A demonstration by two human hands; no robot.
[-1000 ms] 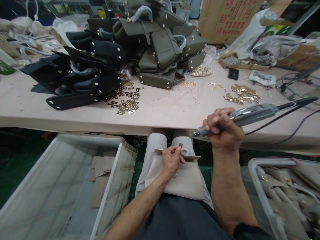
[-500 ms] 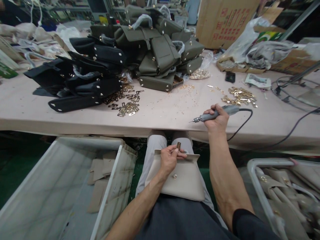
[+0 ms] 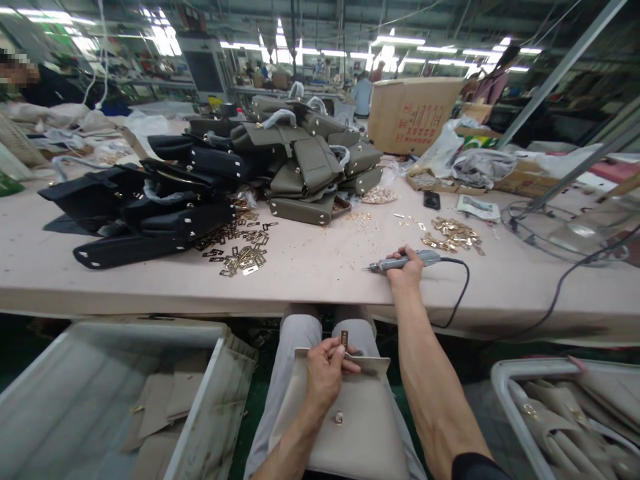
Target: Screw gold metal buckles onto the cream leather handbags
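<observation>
A long table (image 3: 310, 283) with a pale pinkish cover stretches across in front of a seated person. On it, to the left, black bags (image 3: 125, 217) lie heaped against a taller pile of olive bags (image 3: 313, 163), with loose metal tags (image 3: 245, 259) scattered at their foot. Gold fittings (image 3: 453, 235) sit in a small heap farther right, and behind them stands a cardboard box (image 3: 415, 117) printed in red.

The person's right hand (image 3: 407, 265) is closed around a grey screwdriver (image 3: 383, 265) over the table, tip pointing left, its black cord (image 3: 465, 287) looping off to the right; I can't tell whether the tool touches the cover. The left hand (image 3: 325, 373) pinches 1 small metal plate (image 3: 344, 339) upright between thumb and fingers, at the flap (image 3: 375, 363) of a beige bag (image 3: 365, 427). That bag lies across the lap, below the table edge, a small metal fitting (image 3: 339, 418) on its front.

2 bins flank the knees: a pale crate (image 3: 205, 393) with beige pieces (image 3: 163, 403) on the left, a white-rimmed bin (image 3: 500, 380) of beige bags on the right. Strip lights (image 3: 400, 41) run overhead, and someone in light blue (image 3: 363, 93) is in the background.
</observation>
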